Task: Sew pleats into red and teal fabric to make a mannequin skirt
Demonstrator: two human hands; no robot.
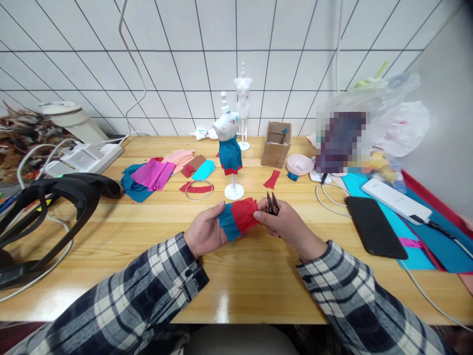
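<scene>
Scissors, red-teal piece in right hand; left hand touching piece; screen pixelated.

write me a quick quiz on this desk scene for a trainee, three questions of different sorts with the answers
1. Multiple choice: besides pinching the red end of the crinkled red-and-teal piece, what does the right hand hold?
a) a black phone
b) small dark pointed scissors
c) a thin metal-looking ring

2. True or false: the white mannequin nearer the hands wears a teal skirt with a red hem.

3. Fill in the colour: the open brown cardboard box stands beside a small round ____ bowl.

Key: 1 b; 2 true; 3 pink
</scene>
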